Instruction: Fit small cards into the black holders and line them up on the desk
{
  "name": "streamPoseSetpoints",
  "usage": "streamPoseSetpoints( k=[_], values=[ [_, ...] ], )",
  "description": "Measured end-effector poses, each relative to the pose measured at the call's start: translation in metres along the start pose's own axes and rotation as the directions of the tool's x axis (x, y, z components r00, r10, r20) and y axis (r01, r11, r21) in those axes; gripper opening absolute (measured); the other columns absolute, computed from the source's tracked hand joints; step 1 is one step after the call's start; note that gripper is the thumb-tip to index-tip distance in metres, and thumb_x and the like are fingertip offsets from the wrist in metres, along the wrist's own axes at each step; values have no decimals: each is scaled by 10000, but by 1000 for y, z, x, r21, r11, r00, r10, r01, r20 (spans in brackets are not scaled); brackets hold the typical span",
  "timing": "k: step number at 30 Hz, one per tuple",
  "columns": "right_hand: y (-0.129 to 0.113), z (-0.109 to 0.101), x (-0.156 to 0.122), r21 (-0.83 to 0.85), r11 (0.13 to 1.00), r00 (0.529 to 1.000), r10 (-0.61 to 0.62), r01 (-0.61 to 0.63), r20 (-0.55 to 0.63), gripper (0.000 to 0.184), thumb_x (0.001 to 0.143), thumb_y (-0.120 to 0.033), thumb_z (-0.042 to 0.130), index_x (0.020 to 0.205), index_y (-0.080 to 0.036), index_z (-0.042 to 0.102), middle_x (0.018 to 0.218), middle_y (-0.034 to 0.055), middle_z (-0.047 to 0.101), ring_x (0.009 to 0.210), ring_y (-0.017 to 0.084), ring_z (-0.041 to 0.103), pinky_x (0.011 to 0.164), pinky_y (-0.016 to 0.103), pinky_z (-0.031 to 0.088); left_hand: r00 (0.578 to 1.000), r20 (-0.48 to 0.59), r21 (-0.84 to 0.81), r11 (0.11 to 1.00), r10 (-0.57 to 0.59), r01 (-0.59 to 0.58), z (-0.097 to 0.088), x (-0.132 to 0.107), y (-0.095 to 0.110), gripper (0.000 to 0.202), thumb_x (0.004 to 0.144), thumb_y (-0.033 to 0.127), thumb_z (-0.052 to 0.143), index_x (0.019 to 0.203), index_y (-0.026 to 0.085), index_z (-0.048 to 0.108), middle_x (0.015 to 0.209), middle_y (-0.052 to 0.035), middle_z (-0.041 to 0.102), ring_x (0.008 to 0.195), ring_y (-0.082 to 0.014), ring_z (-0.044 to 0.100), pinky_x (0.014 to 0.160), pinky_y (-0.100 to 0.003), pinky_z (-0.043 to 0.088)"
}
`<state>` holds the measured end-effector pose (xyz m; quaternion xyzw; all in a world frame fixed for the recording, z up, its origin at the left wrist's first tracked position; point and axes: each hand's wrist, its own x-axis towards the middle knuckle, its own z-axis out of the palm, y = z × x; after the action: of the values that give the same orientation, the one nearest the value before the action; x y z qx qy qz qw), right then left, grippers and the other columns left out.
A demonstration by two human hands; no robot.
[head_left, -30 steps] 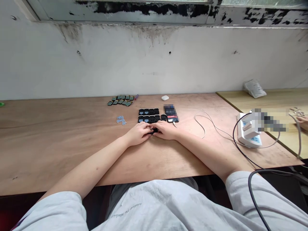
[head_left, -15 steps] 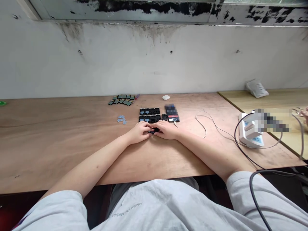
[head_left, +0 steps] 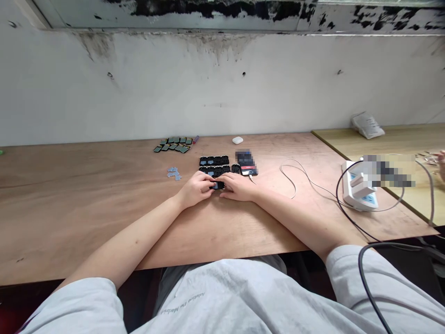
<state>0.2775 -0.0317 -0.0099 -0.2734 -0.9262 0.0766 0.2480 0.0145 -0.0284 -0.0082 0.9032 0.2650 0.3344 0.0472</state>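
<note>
My left hand (head_left: 195, 189) and my right hand (head_left: 237, 186) meet at the middle of the wooden table (head_left: 104, 195), fingers curled around one small black part (head_left: 218, 185) held between them. Just beyond my fingers lie two rows of the same black parts (head_left: 215, 166), some with pale blue inserts. A few loose pale blue pads (head_left: 174, 173) lie to the left of the rows. Farther back sits a group of greenish square chips (head_left: 174, 144).
A phone (head_left: 247, 164) on a white cable (head_left: 295, 178) lies right of the rows. A white earbud case (head_left: 238, 140) sits near the wall. A white power strip (head_left: 358, 192) with plugs and a black cable (head_left: 365, 260) is at the right. Another person's hand (head_left: 441, 162) shows at the right edge.
Both hands have shifted slightly away from me toward the rows, still holding the black part between them. The camera moved a little.
</note>
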Motion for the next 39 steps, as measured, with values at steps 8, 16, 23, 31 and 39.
streamPoseSetpoints(
  k=[8, 16, 23, 31, 39],
  values=[
    [-6, -2, -2, -95, 995, 1000, -29, 30, 12, 528, 968, -338, 702, 1470, -225, 582, 1564, 178, 537, 1328, 343, 616, 1084, 531, 537, 914, -297, 205, 917, -275, 343, -15, -2, -34, 224, 973, 361, 638, 1081, 236, 790, 1151, -100, 747, 1138, -299, 619, 1050, -517, 491],
    [-13, -1, -1, 59, 989, 962, -147, 136, 229, 644, 1005, -508, 683, 1548, -191, 543, 1668, 167, 433, 1567, 306, 394, 1287, 482, 356, 712, -331, 335, 628, -619, 702, -20, 7, -67, 318, 959, 382, 596, 1172, 223, 771, 1211, -163, 686, 1210, -390, 554, 1013, -564, 413],
    [-11, 3, 0, 70, 990, 951, -140, 126, 275, 691, 1021, -541, 650, 1603, -211, 477, 1710, 141, 360, 1619, 291, 284, 1332, 485, 260, 715, -160, 477, 581, -681, 660, -9, 20, -73, 390, 996, 395, 487, 1179, 200, 771, 1201, -213, 667, 1199, -430, 541, 996, -619, 407],
    [-12, 0, -1, 95, 990, 955, -122, 100, 270, 725, 1007, -558, 662, 1598, -174, 494, 1701, 161, 371, 1600, 318, 326, 1324, 478, 277, 781, -14, 463, 688, -625, 559, -9, 19, -69, 488, 1040, 377, 375, 1369, 216, 697, 1386, -164, 672, 1379, -386, 484, 1116, -575, 386],
    [-13, -1, -1, 31, 992, 965, -126, 122, 230, 599, 1032, -515, 623, 1516, -167, 581, 1647, 165, 466, 1524, 308, 446, 1250, 457, 382, 827, 20, 474, 734, -561, 487, -12, 13, -64, 587, 1067, 471, 312, 1505, 188, 583, 1526, -146, 605, 1547, -375, 353, 1252, -640, 179]
  ],
)
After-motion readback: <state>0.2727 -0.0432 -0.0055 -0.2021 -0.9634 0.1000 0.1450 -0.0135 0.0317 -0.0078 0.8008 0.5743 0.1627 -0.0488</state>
